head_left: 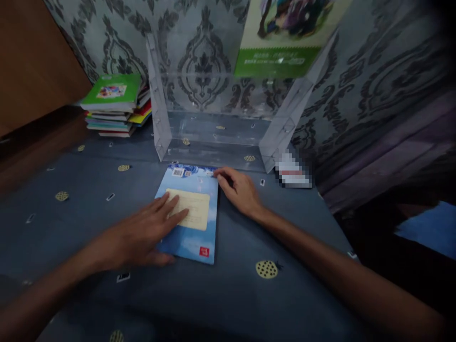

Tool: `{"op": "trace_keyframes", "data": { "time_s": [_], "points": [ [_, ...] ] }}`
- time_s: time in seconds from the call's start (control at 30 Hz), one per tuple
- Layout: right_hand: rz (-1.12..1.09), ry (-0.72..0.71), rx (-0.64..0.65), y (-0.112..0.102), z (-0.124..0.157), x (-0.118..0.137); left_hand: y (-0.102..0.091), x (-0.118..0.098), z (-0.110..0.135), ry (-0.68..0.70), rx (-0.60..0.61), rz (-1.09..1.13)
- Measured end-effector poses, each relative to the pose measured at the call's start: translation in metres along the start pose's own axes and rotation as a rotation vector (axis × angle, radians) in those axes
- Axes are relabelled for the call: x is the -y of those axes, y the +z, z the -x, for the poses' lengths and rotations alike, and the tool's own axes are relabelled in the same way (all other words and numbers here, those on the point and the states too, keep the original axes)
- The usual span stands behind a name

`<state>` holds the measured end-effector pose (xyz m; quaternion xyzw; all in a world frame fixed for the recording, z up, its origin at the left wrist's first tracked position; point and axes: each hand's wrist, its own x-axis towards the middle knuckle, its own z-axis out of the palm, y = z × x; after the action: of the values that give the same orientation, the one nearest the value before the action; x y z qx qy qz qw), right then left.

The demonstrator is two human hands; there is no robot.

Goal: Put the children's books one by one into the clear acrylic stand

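Note:
A blue book (194,228) with a pale yellow panel lies flat on the blue patterned cloth (231,289), just in front of a clear acrylic stand (213,137). My left hand (142,235) lies flat on the book's left half, fingers stretched out over the yellow panel. My right hand (238,190) rests at the book's far right corner, fingers curled onto its edge. A green-covered book (285,33) stands on the stand's upper level.
A pile of several books (116,104) with a green one on top sits at the back left beside the stand. A wooden panel (32,61) rises at the left. Patterned wall covering runs behind. A small blurred-out thing (294,171) lies right of the stand.

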<state>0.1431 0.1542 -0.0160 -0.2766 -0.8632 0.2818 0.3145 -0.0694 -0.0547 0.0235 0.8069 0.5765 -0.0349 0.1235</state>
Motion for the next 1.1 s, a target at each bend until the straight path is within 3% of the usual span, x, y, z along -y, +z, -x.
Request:
{"op": "trace_keyframes", "data": {
  "time_s": [0.13, 0.27, 0.5, 0.77, 1.1],
  "points": [
    [0.001, -0.041, 0.014, 0.008, -0.004, -0.011, 0.003, -0.014, -0.011, -0.009, -0.06, -0.039],
    [0.031, -0.089, 0.091, 0.009, -0.001, -0.018, 0.004, -0.029, -0.021, 0.073, -0.132, -0.068],
    [0.0, -0.1, 0.113, 0.004, 0.021, -0.007, 0.009, -0.04, -0.018, 0.166, -0.236, -0.157],
    [-0.159, -0.103, 0.117, -0.011, 0.057, 0.017, -0.018, -0.037, -0.014, 0.116, -0.138, 0.025],
    [-0.267, -0.051, 0.112, -0.013, 0.063, 0.022, -0.028, -0.033, -0.014, 0.077, -0.098, 0.108]
  ]
}}
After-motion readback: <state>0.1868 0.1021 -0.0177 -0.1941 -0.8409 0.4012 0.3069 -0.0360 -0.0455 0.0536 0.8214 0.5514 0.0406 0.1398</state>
